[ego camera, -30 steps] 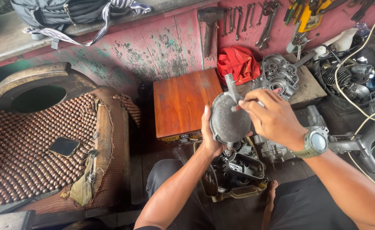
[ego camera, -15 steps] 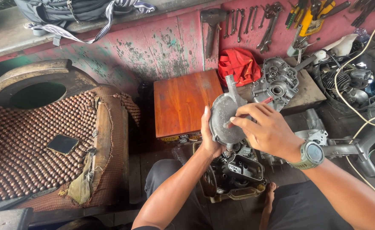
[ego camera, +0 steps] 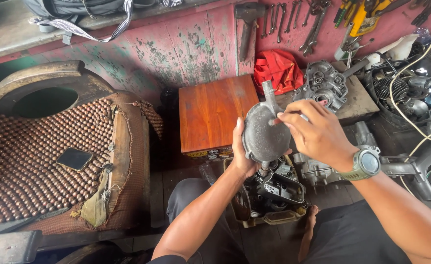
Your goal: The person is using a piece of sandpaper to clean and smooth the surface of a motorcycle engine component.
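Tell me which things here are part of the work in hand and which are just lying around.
In hand:
left hand holding the round grey metal cover
right hand touching its face
dark engine part below

Lying about:
wooden box
red cloth
engine casing
hanging wrenches
phone on beaded seat

I'm looking down at a dark plank floor that is carrying most of the clutter. A reddish wooden box is sitting on it as my landmark. Just in front of the box a greasy engine block is resting; beside the box a beaded seat is lying, with a dark phone lying on it.
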